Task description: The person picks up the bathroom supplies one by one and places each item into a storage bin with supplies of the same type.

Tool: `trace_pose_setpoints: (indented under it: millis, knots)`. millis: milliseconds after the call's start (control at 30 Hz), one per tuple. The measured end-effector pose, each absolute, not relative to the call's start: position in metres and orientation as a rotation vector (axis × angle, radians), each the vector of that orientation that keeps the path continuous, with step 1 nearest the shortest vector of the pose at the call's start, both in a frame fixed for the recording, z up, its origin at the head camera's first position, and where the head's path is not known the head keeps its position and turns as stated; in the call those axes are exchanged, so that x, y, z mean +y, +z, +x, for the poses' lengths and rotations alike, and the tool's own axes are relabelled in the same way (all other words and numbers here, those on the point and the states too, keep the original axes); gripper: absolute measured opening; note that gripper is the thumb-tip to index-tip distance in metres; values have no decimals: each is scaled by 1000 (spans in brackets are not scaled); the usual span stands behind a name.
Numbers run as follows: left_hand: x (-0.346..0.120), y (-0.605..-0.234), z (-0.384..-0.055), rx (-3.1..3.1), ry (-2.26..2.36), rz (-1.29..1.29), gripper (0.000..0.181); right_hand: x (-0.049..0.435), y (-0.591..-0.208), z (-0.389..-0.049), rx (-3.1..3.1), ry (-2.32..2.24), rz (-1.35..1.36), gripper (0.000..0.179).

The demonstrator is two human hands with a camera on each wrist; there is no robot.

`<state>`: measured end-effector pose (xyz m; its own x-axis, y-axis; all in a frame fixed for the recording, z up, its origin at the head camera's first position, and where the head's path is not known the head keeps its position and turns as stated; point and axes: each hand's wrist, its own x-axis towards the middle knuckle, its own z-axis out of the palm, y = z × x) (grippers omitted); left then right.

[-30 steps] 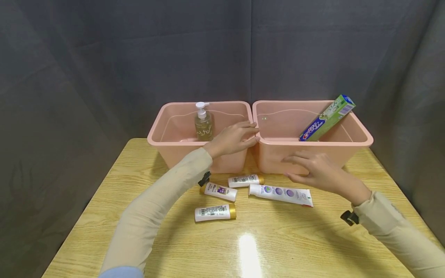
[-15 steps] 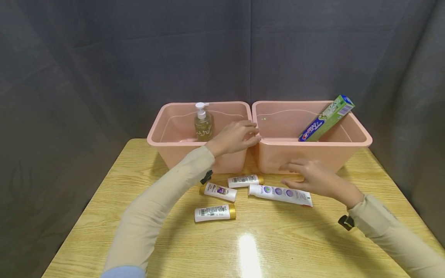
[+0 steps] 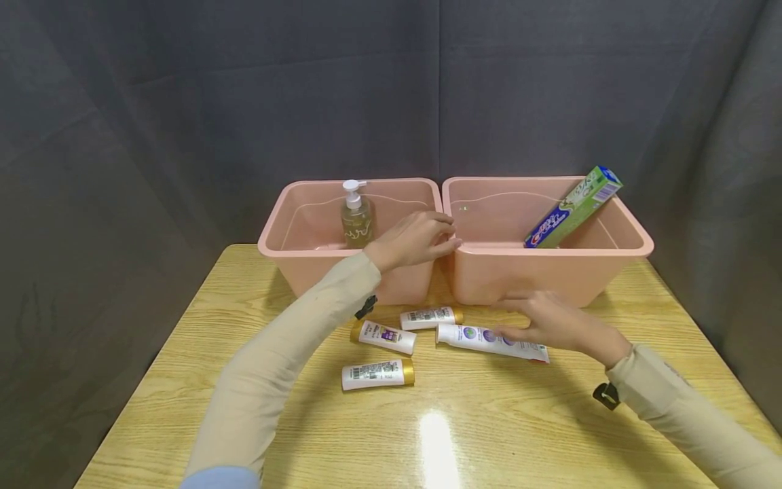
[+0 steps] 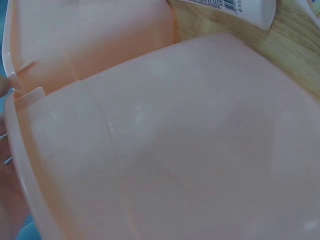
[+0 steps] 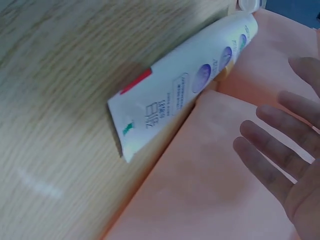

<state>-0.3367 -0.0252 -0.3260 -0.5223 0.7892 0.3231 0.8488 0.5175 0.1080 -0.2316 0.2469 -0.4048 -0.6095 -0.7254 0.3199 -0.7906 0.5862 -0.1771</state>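
My left hand (image 3: 418, 239) is at the adjoining rims of two pink bins, the left bin (image 3: 342, 252) and the right bin (image 3: 550, 252), fingers loosely bent; in the left wrist view only part of it shows by the rim. My right hand (image 3: 550, 322) hovers over a white toothpaste tube (image 3: 482, 339) lying in front of the right bin. The right wrist view shows its fingers (image 5: 272, 145) spread and holding nothing, apart from the tube. In the head view the hand covers part of the tube.
Three small white bottles with gold caps, a front one (image 3: 374, 374), a middle one (image 3: 387, 337) and a back one (image 3: 427, 318), lie left of the tube. A pump bottle (image 3: 357, 221) stands in the left bin. A green toothpaste box (image 3: 571, 209) leans in the right bin.
My right hand has come down and slightly left, nearer the toothpaste tube. My left hand has shifted only slightly right at the bin rims. The bottles and tube have stayed put.
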Motion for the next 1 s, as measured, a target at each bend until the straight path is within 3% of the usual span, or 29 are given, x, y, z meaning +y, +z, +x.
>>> trace_pose_setpoints:
  millis: [1000]
  knots:
    - [-18, -317, -336, -2598, -288, -1378, 25, 254, -432, -234, -2730, 342, 1280, 48]
